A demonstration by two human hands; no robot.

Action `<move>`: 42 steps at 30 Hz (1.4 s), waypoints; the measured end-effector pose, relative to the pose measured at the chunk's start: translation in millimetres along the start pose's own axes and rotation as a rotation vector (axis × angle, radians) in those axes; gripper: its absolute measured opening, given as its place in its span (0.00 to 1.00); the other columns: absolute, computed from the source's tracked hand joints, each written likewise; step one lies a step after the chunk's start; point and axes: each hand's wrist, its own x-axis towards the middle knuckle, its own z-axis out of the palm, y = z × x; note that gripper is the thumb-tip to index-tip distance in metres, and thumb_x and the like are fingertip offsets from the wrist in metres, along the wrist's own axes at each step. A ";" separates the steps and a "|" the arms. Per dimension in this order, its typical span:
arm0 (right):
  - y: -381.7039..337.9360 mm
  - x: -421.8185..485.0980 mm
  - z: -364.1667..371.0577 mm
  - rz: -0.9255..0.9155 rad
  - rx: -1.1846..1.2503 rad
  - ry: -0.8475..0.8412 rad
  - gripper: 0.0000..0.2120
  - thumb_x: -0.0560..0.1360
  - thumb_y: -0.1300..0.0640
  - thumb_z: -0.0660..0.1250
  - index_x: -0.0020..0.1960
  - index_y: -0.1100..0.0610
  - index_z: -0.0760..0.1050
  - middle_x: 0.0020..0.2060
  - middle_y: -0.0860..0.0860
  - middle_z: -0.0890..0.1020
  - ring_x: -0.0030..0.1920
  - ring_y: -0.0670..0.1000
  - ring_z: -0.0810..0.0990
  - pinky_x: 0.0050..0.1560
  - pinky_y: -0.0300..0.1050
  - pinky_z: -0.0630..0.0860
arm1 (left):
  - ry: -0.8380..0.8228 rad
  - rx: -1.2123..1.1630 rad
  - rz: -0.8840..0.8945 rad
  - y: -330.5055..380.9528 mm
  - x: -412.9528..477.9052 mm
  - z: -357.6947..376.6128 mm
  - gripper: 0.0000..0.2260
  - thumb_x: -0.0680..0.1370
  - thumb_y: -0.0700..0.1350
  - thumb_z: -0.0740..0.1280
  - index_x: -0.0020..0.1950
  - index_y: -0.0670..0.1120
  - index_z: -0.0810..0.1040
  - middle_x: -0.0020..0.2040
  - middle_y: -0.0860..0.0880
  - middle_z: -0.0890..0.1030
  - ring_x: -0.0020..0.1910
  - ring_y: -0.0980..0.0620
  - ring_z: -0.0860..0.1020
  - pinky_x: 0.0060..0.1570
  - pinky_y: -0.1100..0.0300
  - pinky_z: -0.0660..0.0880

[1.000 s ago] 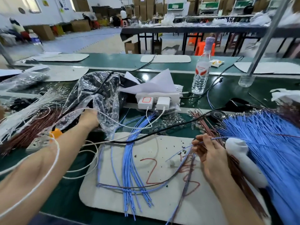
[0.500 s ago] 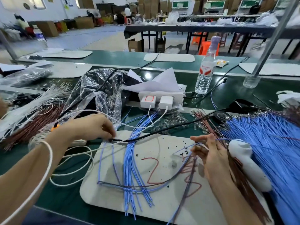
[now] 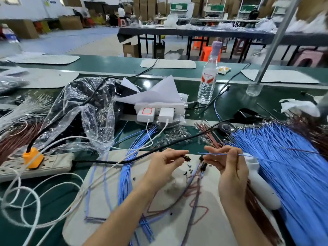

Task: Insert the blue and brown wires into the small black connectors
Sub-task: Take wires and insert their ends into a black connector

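Note:
My left hand (image 3: 166,163) pinches a small black connector (image 3: 187,158) between thumb and fingertips above the white mat (image 3: 113,222). Just to its right, my right hand (image 3: 225,161) pinches a single blue wire (image 3: 215,154), whose free end points left toward the connector; a small gap separates them. Another small black connector (image 3: 203,165) with wires hanging from it shows below my right fingers. Several tiny black connectors (image 3: 189,170) lie loose on the mat. A large fan of blue wires (image 3: 284,157) spreads at the right, with brown wires (image 3: 209,134) behind it.
A bundle of finished blue wires (image 3: 127,174) lies across the mat. A power strip (image 3: 44,163) with an orange plug, white cables and a black cable cross the left side. A plastic bag (image 3: 83,110), chargers (image 3: 154,112), a water bottle (image 3: 207,77) and a white handle (image 3: 260,185) stand nearby.
My left hand came from the plastic bag at the left to the mat's middle and now holds a black connector. My right hand lifted slightly with the blue wire toward it.

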 end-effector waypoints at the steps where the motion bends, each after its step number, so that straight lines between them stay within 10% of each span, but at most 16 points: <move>1: -2.1 -1.4 0.2 -0.022 0.007 -0.004 0.14 0.79 0.48 0.51 0.46 0.55 0.69 0.41 0.55 0.85 0.34 0.56 0.83 0.39 0.43 0.80 | 0.018 0.035 0.046 -2.3 -0.9 -0.4 0.13 0.75 0.34 0.69 0.55 0.49 0.82 0.46 0.49 0.81 0.44 0.59 0.79 0.47 0.67 0.74; 33: 3.8 -12.0 2.4 -0.240 -0.590 -0.311 0.11 0.70 0.61 0.67 0.42 0.44 0.74 0.38 0.42 0.79 0.40 0.38 0.78 0.43 0.25 0.69 | -0.029 -0.350 0.079 -13.3 -6.7 2.9 0.08 0.73 0.34 0.69 0.50 0.42 0.81 0.42 0.48 0.85 0.41 0.50 0.84 0.46 0.60 0.79; 42: -10.2 -6.9 -2.4 0.100 -0.209 -0.527 0.04 0.75 0.61 0.64 0.41 0.58 0.76 0.32 0.51 0.79 0.33 0.46 0.78 0.40 0.34 0.74 | -0.167 -0.633 -0.078 -10.3 -7.5 2.5 0.10 0.72 0.38 0.65 0.52 0.37 0.78 0.41 0.46 0.84 0.36 0.53 0.81 0.44 0.62 0.79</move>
